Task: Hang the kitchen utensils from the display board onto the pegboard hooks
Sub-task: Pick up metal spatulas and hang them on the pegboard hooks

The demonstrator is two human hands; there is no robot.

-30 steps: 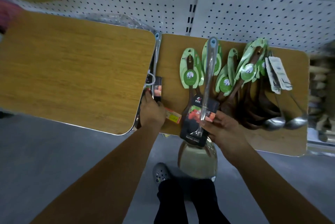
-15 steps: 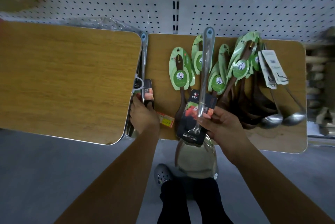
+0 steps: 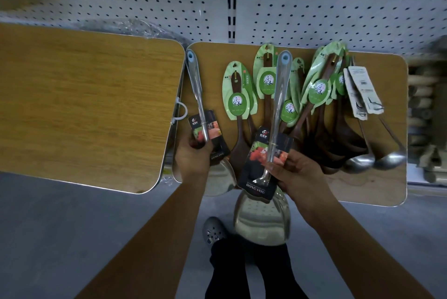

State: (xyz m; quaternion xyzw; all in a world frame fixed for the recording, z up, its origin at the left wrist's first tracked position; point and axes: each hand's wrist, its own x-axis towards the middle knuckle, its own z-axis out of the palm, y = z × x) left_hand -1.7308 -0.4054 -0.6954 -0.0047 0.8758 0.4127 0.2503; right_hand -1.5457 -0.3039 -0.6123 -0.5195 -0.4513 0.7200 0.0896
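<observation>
Hands each grip one shiny spatula. Left hand holds the left spatula, right hand holds the right spatula, both at the display board front edge. Picking up looks like the step now. Next, I think, each handle hole must go up onto the pegboard.

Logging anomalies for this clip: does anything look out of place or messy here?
Only the green-tagged wooden spoons on the right board: they lie crossed and overlapping in a heap. Nothing looks spilled or broken.
</observation>
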